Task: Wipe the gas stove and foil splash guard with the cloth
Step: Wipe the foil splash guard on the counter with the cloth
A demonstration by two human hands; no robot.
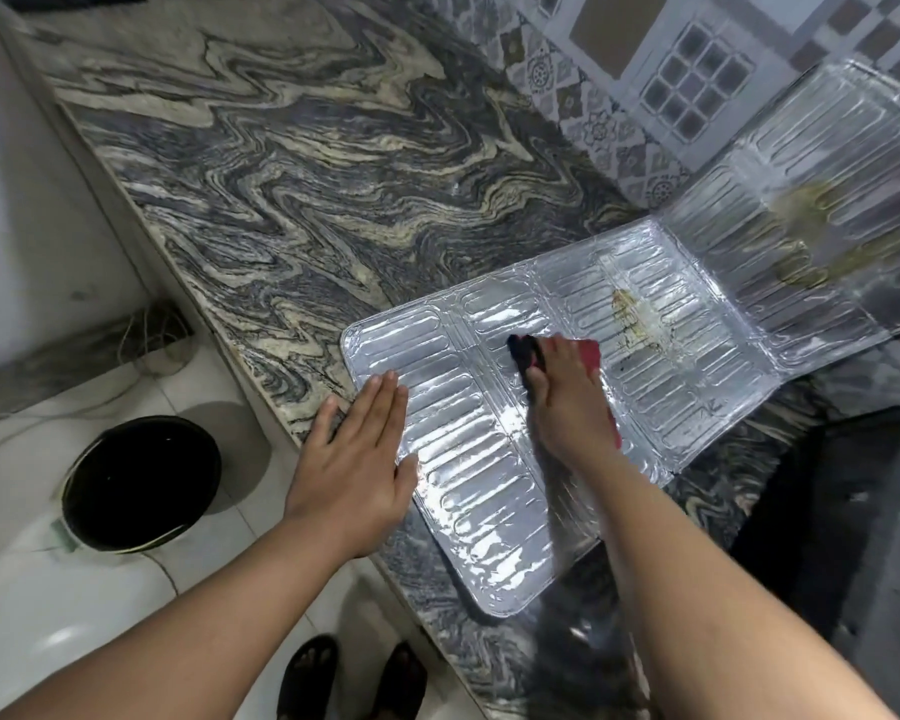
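Your right hand (567,402) presses the red-and-dark cloth (528,350) flat beneath its fingers onto the foil splash guard (661,366), while your open, empty left hand (357,459) pins the guard's near-left edge.

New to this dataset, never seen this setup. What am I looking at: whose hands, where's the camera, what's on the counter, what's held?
There is no robot: a person works with bare hands, filmed by one wide-angle camera on their head, looking down. A foil splash guard lies partly flat on a marbled stone counter, its far panel folded up toward the tiled wall, with yellowish stains. The left hand presses flat on the foil's near edge. The right hand presses a red and dark cloth onto the foil. A black bucket stands on the floor.
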